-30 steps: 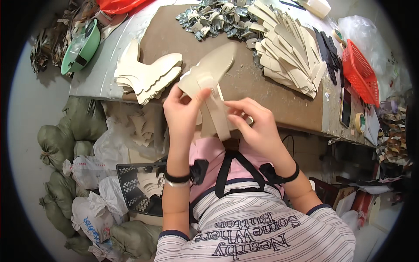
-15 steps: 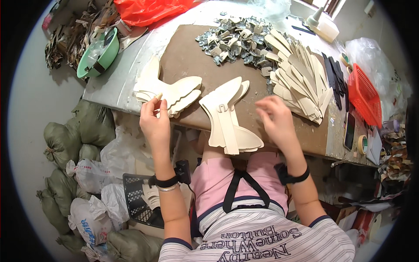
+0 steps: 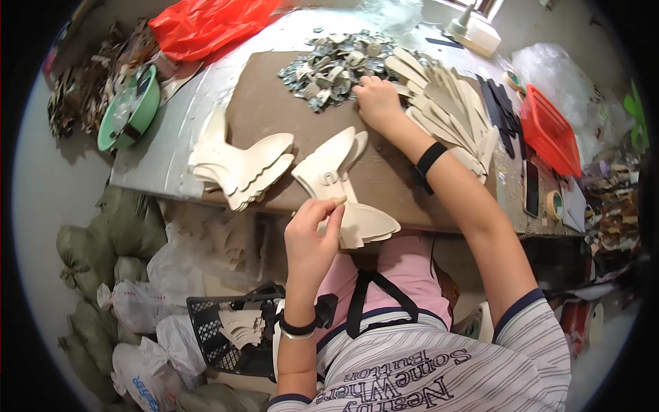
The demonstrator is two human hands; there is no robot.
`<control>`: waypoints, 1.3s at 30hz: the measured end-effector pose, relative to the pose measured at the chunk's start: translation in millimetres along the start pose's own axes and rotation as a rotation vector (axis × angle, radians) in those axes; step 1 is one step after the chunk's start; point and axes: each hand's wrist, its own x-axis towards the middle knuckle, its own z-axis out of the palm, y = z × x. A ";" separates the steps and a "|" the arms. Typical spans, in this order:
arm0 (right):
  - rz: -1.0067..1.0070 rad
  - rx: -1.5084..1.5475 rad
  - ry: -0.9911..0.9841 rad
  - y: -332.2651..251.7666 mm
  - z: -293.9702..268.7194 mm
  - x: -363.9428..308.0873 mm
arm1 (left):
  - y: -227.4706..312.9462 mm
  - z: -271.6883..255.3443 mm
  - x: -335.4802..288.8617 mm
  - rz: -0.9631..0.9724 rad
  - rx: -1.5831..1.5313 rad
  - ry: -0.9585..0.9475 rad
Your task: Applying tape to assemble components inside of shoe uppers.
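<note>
My left hand (image 3: 310,237) is over the near stack of cream shaft-shaped leather pieces (image 3: 321,163). Its thumb and forefinger are pinched together beside the slotted tab on the top piece; whatever is between them is too small to make out. My right hand (image 3: 379,103) reaches across the table to the near right edge of a heap of small metal buckles with cream tabs (image 3: 336,65). Its fingers are bent down at the heap, and their grip is partly hidden. A second stack of cream leather pieces (image 3: 237,161) lies to the left.
Cream straps (image 3: 446,103) fan out beside my right forearm. Black strips (image 3: 501,113), a red basket (image 3: 549,130), a phone (image 3: 531,187) and a tape roll (image 3: 555,204) line the right side. A green bowl (image 3: 141,113) stands at the far left, above sacks (image 3: 123,226).
My right hand has moved away and slightly left, from beside the near stack to the buckle heap. My left hand has left the left stack and come right to the near one.
</note>
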 end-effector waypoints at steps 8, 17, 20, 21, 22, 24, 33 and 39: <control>0.463 0.970 0.219 -2.2 -112.7 -95.6 | 16.3 30.3 1.0 0.003 -0.064 -0.122; 0.849 1.076 0.374 123.0 -63.6 -227.8 | 62.2 131.6 29.3 0.087 -0.151 -0.318; 0.874 0.952 0.190 97.4 -71.0 -230.0 | 50.4 165.9 32.4 0.026 -0.241 -0.267; 0.820 0.889 0.183 85.3 -83.6 -227.6 | 47.2 172.8 31.9 0.022 -0.236 -0.267; 0.821 0.898 0.179 71.9 -91.1 -228.2 | 45.4 176.9 29.7 -0.048 -0.257 -0.255; 0.715 0.815 0.307 49.1 -99.9 -231.8 | 41.1 185.3 28.8 -0.122 -0.274 -0.247; 0.923 1.366 0.160 -3.7 -95.7 -265.8 | 30.8 170.2 28.8 -0.037 0.095 -0.261; 1.020 1.708 0.142 32.7 -115.1 -282.4 | 29.7 132.9 -4.0 0.035 0.422 -0.301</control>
